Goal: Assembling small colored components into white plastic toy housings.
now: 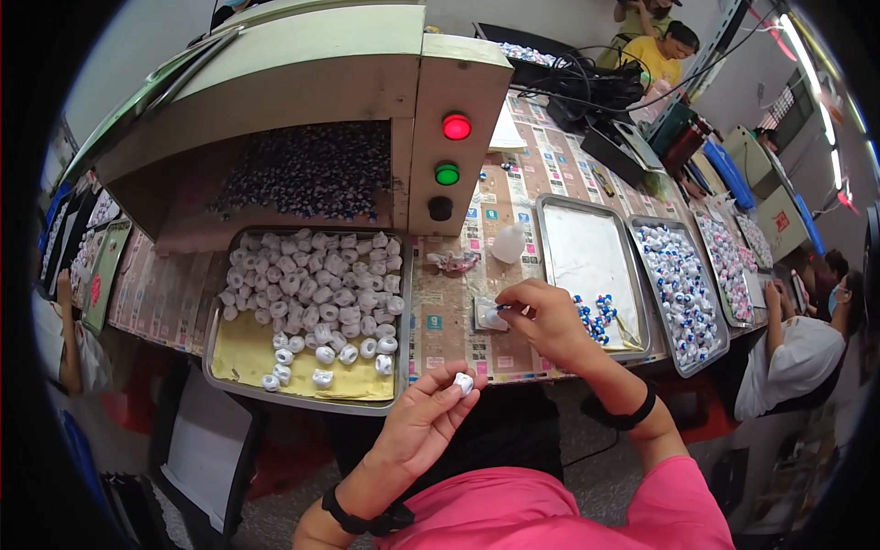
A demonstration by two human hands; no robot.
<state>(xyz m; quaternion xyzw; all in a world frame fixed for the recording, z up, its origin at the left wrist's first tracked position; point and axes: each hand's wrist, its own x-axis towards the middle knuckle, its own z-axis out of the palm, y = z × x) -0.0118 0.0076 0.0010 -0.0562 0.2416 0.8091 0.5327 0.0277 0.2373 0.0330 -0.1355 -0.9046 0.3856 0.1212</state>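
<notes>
My left hand (423, 417) is closed in a pinch around a small white plastic piece (464, 382), held up just in front of the table edge. My right hand (548, 319) reaches over the table with thumb and fingertips together; what they pinch is too small to make out. Right under those fingertips is a small pad or block (483, 308) with a whitish top. Left of my hands, a metal tray (302, 390) lined with yellow paper holds many similar white pieces (312, 284). By my right hand, a second metal tray (587, 238) holds small blue, white and red pieces (598, 317).
A white bottle (509, 245) and a crumpled wrapper (454, 263) stand behind the pad. A large metal machine (458, 82) with red and green lights rises at the back left. A fuller tray (678, 284) lies farther right. Other people (802, 344) sit at both sides.
</notes>
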